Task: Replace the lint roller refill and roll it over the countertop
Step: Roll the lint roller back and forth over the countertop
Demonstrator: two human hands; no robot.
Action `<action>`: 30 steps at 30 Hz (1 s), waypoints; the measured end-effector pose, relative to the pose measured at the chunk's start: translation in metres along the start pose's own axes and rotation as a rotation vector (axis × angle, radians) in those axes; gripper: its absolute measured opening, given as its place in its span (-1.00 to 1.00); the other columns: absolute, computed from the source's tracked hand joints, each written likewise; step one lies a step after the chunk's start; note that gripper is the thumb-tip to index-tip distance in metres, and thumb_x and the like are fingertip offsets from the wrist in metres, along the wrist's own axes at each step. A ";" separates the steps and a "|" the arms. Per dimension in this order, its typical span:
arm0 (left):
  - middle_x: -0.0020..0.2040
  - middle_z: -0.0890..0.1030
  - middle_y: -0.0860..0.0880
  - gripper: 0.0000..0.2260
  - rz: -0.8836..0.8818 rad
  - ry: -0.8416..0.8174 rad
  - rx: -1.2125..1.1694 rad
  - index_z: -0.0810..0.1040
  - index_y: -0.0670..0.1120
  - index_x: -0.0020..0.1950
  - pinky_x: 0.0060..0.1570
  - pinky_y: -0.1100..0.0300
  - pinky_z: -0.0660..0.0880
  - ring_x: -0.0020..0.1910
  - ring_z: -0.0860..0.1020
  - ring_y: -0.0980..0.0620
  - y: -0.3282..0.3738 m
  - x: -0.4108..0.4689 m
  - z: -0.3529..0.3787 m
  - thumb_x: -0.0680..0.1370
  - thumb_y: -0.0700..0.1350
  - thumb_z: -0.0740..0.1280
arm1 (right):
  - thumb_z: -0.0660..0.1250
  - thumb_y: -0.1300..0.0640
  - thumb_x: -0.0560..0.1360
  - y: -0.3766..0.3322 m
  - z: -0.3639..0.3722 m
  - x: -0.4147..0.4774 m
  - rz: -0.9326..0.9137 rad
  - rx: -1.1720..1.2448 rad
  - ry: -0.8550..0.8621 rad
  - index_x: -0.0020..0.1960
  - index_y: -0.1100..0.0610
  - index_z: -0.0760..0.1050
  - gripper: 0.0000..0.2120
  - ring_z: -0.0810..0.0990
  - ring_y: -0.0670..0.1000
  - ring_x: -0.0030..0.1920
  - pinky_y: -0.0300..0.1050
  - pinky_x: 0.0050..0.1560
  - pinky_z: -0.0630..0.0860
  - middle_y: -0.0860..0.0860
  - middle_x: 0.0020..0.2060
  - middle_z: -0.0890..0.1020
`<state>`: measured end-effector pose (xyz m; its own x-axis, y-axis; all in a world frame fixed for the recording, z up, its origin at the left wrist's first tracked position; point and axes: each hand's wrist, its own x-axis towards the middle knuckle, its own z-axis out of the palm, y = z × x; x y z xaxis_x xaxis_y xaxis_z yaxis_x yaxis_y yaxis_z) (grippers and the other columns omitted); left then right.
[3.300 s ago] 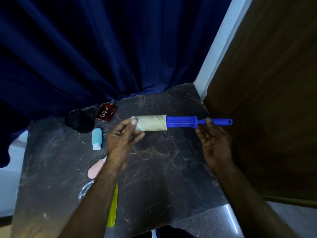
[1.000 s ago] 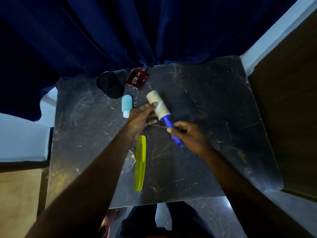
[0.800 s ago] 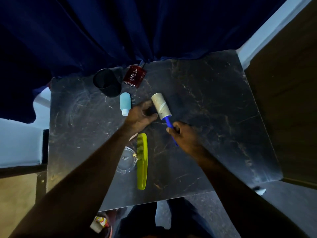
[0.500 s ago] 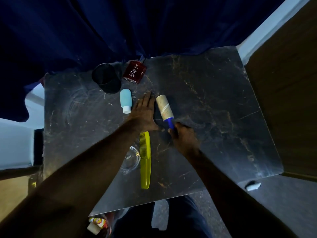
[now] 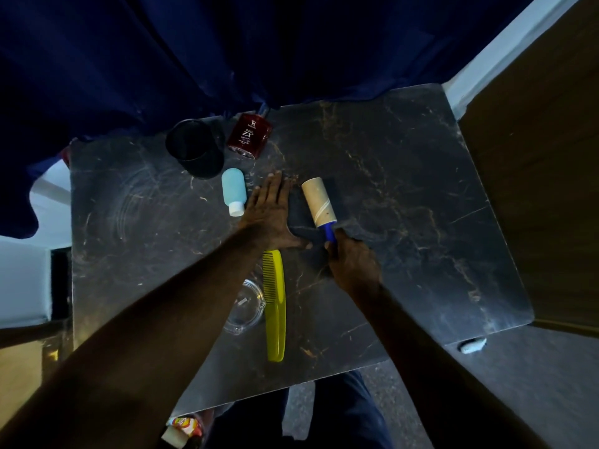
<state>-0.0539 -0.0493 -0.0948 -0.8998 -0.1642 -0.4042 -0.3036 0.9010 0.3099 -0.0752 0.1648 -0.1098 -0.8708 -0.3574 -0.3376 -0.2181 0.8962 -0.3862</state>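
So we're looking straight down at a dark marble table point(image 5: 405, 176) and both of our hands are out over it. Our right hand point(image 5: 351, 262) is curled tight around the blue handle of the lint roller point(image 5: 319, 202), and only a short bit of blue is peeking out between the fist and the roll. The roll itself is tan with a few pale diagonal lines on it, and it's lying on the table pointing away from us, a little toward the left. Our left hand point(image 5: 270, 210) is lying flat with the fingers stretched out and together, palm down on the table just left of the roller, holding nothing; the thumb is reaching out toward the handle, but we can't tell if it's actually touching. Just left of that hand a light blue bottle point(image 5: 233, 191) with a white cap is lying on its side. Behind it a black cup point(image 5: 196, 149) is standing next to a dark red bottle point(image 5: 249, 136) with white lettering, both near the back edge where a navy curtain point(image 5: 227, 50) is hanging. Closer to us, a yellow comb point(image 5: 275, 306) is lying lengthwise, starting right under the left wrist, with a clear glass dish point(image 5: 244, 307) sitting just beside it on the left, partly under our forearm.
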 end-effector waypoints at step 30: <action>0.72 -0.18 -0.08 0.43 0.000 0.055 0.053 -0.22 -0.05 0.70 0.65 -0.11 -0.05 0.70 -0.14 -0.11 0.002 0.004 0.004 0.12 0.66 0.36 | 0.19 -0.05 0.64 0.112 -0.098 0.012 0.474 0.214 0.144 0.37 0.10 0.42 -0.64 0.58 0.16 0.18 0.08 0.17 0.51 0.16 0.18 0.60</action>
<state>-0.0565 -0.0467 -0.0996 -0.9163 -0.1846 -0.3553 -0.2877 0.9207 0.2636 -0.1531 0.2868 -0.0728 -0.9069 0.1268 -0.4017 0.2952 0.8717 -0.3911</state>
